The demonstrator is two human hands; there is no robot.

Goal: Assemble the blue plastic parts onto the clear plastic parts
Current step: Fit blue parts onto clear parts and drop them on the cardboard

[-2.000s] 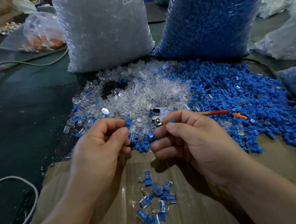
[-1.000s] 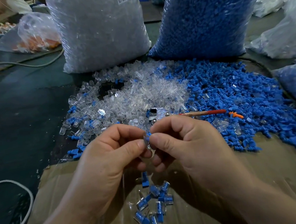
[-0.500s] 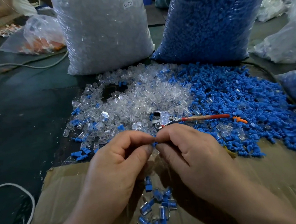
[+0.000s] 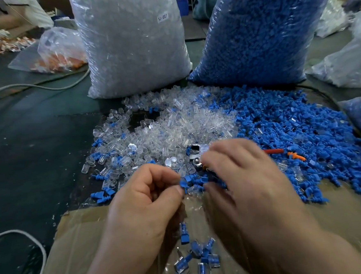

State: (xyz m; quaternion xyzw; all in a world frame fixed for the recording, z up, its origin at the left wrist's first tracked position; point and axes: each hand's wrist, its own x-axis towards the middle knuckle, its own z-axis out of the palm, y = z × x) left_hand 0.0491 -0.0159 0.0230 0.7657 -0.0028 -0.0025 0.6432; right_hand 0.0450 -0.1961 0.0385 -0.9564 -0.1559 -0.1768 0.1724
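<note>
My left hand point(image 4: 145, 201) pinches a small blue part point(image 4: 183, 182) between thumb and forefinger, just above the near edge of the loose parts. My right hand point(image 4: 242, 175) is blurred, with its fingers stretched out over the heap beside it; I see nothing held in it. A pile of clear plastic parts point(image 4: 166, 127) lies in the middle of the table. To its right spreads the pile of blue parts point(image 4: 292, 129). Several joined blue-and-clear pieces point(image 4: 196, 257) lie on the cardboard point(image 4: 86, 239) under my wrists.
A big bag of clear parts point(image 4: 132, 44) and a big bag of blue parts point(image 4: 259, 30) stand behind the piles. Red-handled pliers point(image 4: 273, 151) lie partly under my right hand. A white cable point(image 4: 36, 243) curves at the lower left. More bags sit at the right and far left.
My hands were pressed together on one piece; now they have parted. The right hand has swung forward and right over the piles, while the left still pinches a blue part.
</note>
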